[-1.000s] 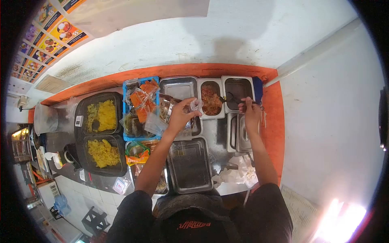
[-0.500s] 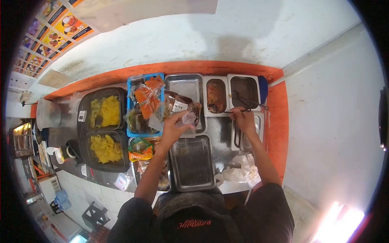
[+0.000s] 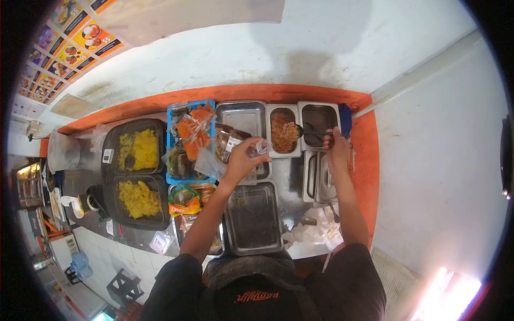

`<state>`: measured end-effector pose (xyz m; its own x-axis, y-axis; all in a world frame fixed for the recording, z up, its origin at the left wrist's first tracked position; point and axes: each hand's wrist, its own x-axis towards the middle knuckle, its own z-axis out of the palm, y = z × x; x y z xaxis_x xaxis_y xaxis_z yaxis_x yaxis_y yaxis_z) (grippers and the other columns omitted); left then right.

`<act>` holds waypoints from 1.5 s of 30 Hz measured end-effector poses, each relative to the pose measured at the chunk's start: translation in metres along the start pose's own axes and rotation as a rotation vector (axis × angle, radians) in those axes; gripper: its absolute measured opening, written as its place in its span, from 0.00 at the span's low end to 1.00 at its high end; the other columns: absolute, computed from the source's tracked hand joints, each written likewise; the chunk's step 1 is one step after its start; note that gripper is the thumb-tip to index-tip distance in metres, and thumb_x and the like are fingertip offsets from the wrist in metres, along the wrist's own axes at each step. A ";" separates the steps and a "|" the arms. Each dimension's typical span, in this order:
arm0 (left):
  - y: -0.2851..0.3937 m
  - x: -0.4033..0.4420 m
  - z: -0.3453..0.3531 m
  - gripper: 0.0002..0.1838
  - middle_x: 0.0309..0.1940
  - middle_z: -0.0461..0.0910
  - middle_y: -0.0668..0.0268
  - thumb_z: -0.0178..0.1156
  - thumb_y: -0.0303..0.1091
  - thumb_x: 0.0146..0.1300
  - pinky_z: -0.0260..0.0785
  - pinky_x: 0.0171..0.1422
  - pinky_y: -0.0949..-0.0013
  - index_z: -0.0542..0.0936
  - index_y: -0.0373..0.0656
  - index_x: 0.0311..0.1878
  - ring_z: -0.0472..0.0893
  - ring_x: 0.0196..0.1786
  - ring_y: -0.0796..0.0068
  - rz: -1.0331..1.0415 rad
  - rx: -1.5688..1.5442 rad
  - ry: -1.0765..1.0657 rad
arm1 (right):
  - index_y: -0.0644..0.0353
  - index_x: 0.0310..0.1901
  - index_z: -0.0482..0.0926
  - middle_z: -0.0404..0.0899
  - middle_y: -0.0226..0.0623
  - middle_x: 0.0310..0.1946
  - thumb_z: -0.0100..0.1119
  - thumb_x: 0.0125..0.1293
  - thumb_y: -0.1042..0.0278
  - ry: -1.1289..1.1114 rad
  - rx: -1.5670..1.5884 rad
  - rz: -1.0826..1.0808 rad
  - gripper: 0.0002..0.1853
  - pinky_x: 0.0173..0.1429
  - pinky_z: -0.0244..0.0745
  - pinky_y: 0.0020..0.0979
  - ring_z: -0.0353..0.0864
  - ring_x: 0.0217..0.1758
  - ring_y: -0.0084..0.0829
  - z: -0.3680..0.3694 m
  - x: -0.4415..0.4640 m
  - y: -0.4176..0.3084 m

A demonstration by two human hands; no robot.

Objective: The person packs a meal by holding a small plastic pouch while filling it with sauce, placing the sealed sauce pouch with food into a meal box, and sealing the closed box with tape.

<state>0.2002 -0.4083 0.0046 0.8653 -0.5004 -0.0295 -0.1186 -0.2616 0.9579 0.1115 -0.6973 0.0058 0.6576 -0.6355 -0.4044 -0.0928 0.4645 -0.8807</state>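
My left hand (image 3: 244, 160) pinches a small clear plastic cup (image 3: 262, 147) at the near left corner of a steel pan of reddish chopped food (image 3: 280, 140). My right hand (image 3: 336, 145) is closed around the dark handle of a serving spoon (image 3: 313, 131). The spoon's bowl carries a heap of the chopped food (image 3: 290, 130) over the pan's right side. Beside that pan stands a second steel pan (image 3: 320, 113) with dark contents, partly behind the spoon handle. The steel lids (image 3: 324, 179) lie under my right wrist.
A blue basket (image 3: 170, 163) of bagged orange and green foods stands left of my left hand. Farther left are black trays of yellow food (image 3: 140, 198). A steel tray (image 3: 253, 219) and crumpled white paper (image 3: 316, 230) lie nearer me. An orange-edged wall bounds the back.
The spoon has swung up and now holds chopped food over the pan. My right hand has moved up and right. My left hand has brought the cup right, closer to the pan.
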 end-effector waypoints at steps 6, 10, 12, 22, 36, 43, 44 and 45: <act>0.001 0.009 0.020 0.31 0.41 0.81 0.68 0.80 0.27 0.43 0.72 0.51 0.72 0.72 0.40 0.49 0.79 0.44 0.78 0.026 -0.257 -0.009 | 0.65 0.46 0.79 0.81 0.35 0.28 0.54 0.74 0.53 -0.056 -0.315 -0.119 0.19 0.29 0.72 0.24 0.76 0.25 0.21 -0.003 0.003 0.001; -0.003 0.005 0.017 0.33 0.39 0.79 0.69 0.79 0.21 0.42 0.71 0.50 0.73 0.67 0.43 0.49 0.77 0.46 0.81 -0.074 -0.374 -0.056 | 0.66 0.48 0.79 0.82 0.36 0.30 0.57 0.72 0.55 -0.166 -0.530 -0.043 0.19 0.31 0.74 0.25 0.78 0.26 0.21 0.012 -0.011 -0.002; -0.006 0.002 0.013 0.34 0.38 0.80 0.68 0.81 0.26 0.43 0.70 0.49 0.74 0.68 0.42 0.49 0.77 0.45 0.82 -0.010 -0.323 -0.039 | 0.66 0.47 0.80 0.83 0.38 0.30 0.61 0.70 0.60 0.032 -0.759 -0.065 0.15 0.32 0.75 0.26 0.79 0.26 0.23 0.019 -0.025 -0.035; 0.047 -0.010 0.005 0.33 0.40 0.81 0.69 0.80 0.26 0.44 0.69 0.50 0.76 0.69 0.43 0.51 0.78 0.44 0.81 0.025 -0.249 -0.288 | 0.57 0.47 0.81 0.82 0.33 0.39 0.67 0.59 0.75 -0.867 -0.956 -0.710 0.14 0.35 0.73 0.27 0.80 0.33 0.31 0.077 -0.103 -0.058; 0.042 -0.037 -0.025 0.06 0.33 0.80 0.73 0.65 0.25 0.64 0.68 0.44 0.79 0.76 0.42 0.39 0.76 0.37 0.86 -0.112 -0.599 -0.127 | 0.61 0.44 0.84 0.85 0.38 0.31 0.65 0.66 0.67 -1.058 -0.843 -0.285 0.09 0.40 0.75 0.30 0.82 0.32 0.25 0.076 -0.098 -0.046; 0.038 -0.040 -0.011 0.04 0.40 0.81 0.67 0.55 0.26 0.71 0.72 0.49 0.72 0.71 0.42 0.45 0.80 0.42 0.77 -0.116 -0.877 0.017 | 0.63 0.54 0.80 0.86 0.44 0.43 0.57 0.67 0.74 -0.988 -0.873 -0.542 0.14 0.54 0.77 0.31 0.86 0.46 0.36 0.082 -0.104 -0.038; 0.042 -0.040 -0.011 0.04 0.40 0.81 0.67 0.55 0.26 0.71 0.72 0.49 0.72 0.71 0.42 0.45 0.80 0.42 0.77 -0.112 -0.875 0.019 | 0.64 0.55 0.79 0.86 0.45 0.45 0.56 0.67 0.75 -1.023 -0.822 -0.670 0.16 0.55 0.76 0.32 0.86 0.48 0.38 0.080 -0.102 -0.034; 0.046 -0.039 -0.011 0.03 0.41 0.81 0.65 0.54 0.28 0.72 0.73 0.49 0.71 0.70 0.43 0.45 0.81 0.43 0.75 -0.106 -0.946 0.010 | 0.64 0.55 0.79 0.86 0.45 0.45 0.56 0.67 0.75 -1.026 -0.820 -0.672 0.16 0.55 0.76 0.32 0.86 0.48 0.38 0.080 -0.104 -0.032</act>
<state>0.1664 -0.3915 0.0529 0.8536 -0.5041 -0.1312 0.4003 0.4735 0.7846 0.1057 -0.5965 0.0957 0.9449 0.2818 0.1669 0.2793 -0.4274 -0.8598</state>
